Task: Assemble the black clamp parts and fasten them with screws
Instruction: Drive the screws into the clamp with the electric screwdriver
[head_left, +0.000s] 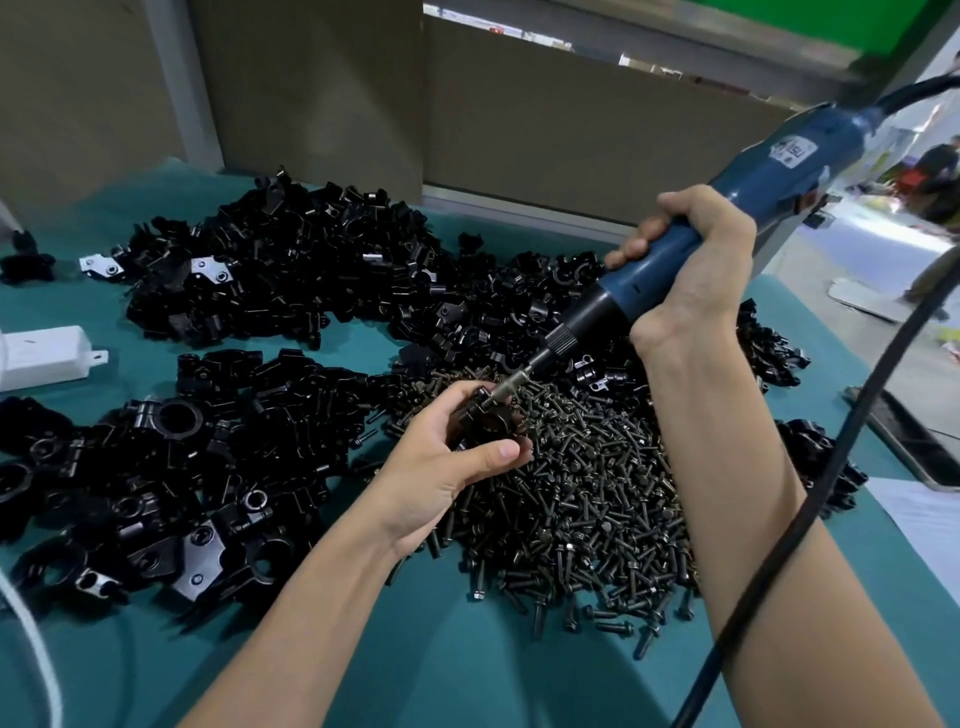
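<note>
Left hand (441, 467): fingers curled round black clamp (491, 422), frame centre, above screw pile (571, 493).
Right hand (691, 260): fingers wrapped round blue electric screwdriver (649, 275); bit on clamp.

- My left hand (447, 467) grips a black clamp (491, 422) just above the heap of screws (587, 499), with my thumb curled across its front.
- My right hand (691, 265) wraps the blue electric screwdriver (857, 150), which is tilted down to the left. Its bit meets the clamp's top, probably on a screw head, though that spot is too small to tell.
- The black cable (831, 493) crosses my right forearm.
- Piles of black clamp parts (291, 270) cover the green table cover (467, 649) on the left.
- A white box (44, 358) sits at the left edge.
</note>
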